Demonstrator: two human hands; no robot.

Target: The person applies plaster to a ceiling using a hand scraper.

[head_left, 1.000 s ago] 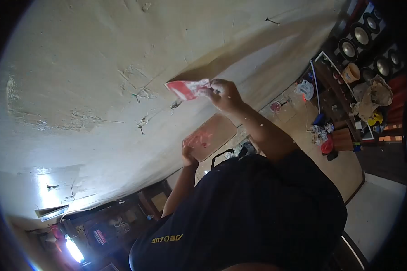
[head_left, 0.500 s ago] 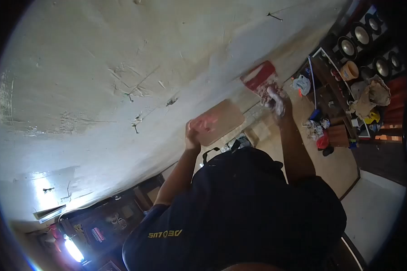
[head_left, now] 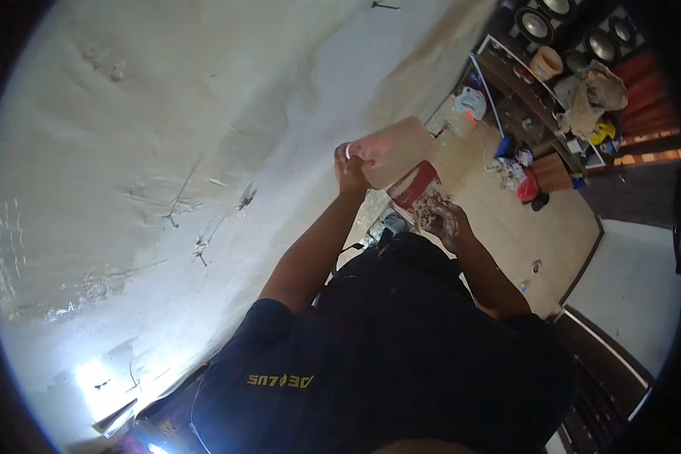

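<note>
My left hand [head_left: 349,171] grips one end of a flat, rectangular beige board [head_left: 401,144], with a pinkish smear near the fingers. Just below the board's lower edge is a red putty scraper [head_left: 416,187], its face partly coated with pale paste. My right hand [head_left: 448,225], whitened with the same paste, is closed around the scraper's clumpy lower end. Both tools are close together in front of my body, beside the pale wall [head_left: 280,113], where greyish damp-looking patches show.
Nails [head_left: 199,250] and a ragged hole [head_left: 246,197] mark the wall. To the right, a shelf unit holds an orange bucket [head_left: 546,63] and a crumpled paper sack [head_left: 601,89], with round speakers [head_left: 535,25] above. Assorted items lie on the tiled floor [head_left: 499,242].
The scraper has come down and left from beside the wall toward the board. My left hand has lifted the board up and right. The view has turned somewhat.
</note>
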